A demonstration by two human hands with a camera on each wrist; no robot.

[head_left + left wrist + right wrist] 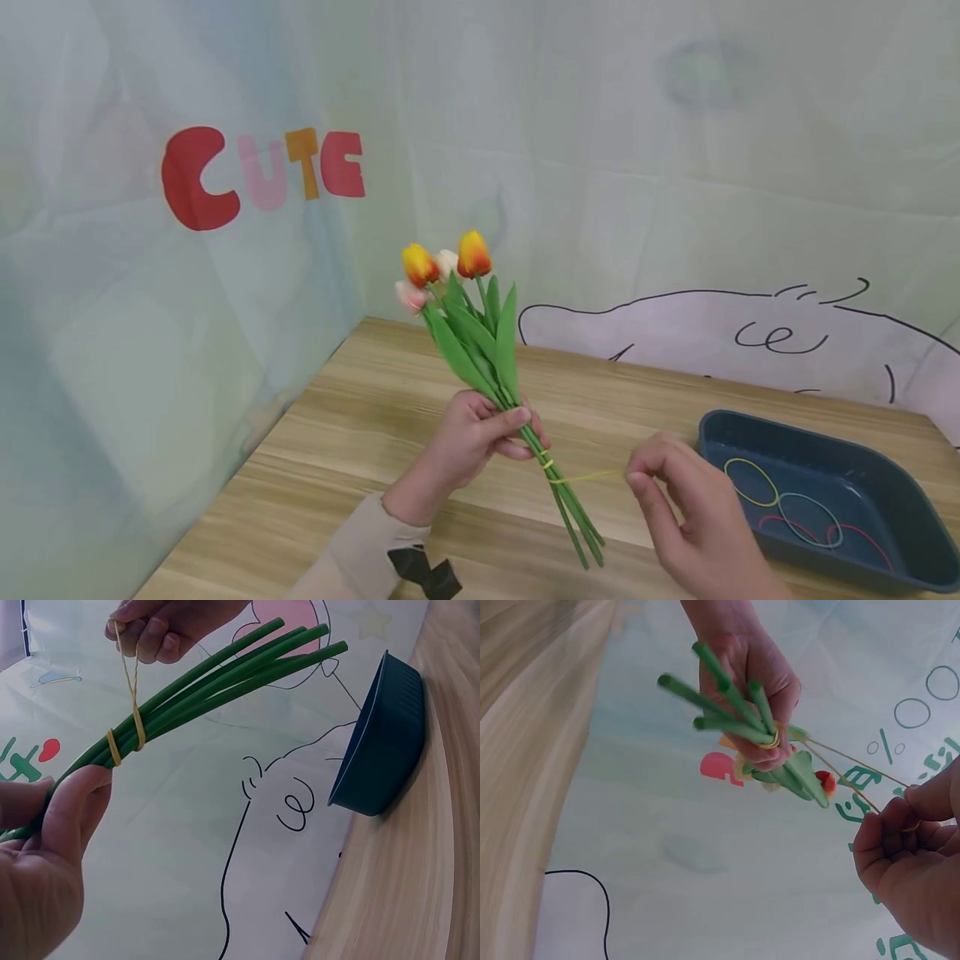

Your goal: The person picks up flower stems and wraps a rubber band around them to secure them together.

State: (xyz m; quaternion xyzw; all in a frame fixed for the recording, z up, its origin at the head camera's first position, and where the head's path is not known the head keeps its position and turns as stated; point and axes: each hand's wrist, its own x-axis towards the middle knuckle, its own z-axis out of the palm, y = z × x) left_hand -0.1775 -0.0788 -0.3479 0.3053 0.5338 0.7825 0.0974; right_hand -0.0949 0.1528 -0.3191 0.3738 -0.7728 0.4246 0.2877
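A bunch of artificial tulips [480,333], with orange-yellow, pink and white heads and green leaves, is held tilted above the table. My left hand [480,433] grips its stems [217,690] below the leaves, thumb across the front. A yellow rubber band [552,472] loops round the stems just below that hand. Its free end is stretched out to the right, where my right hand [693,508] pinches it between thumb and fingers. In the right wrist view the two strands of the rubber band [847,757] run taut from the stems to my right hand [915,847].
A dark blue tray [825,446] stands on the wooden table [360,408] at the right. Inside lie several rubber bands, among them a yellow one [726,477] and a light blue one [783,518]. Printed cloth walls [637,167] close off the back and left.
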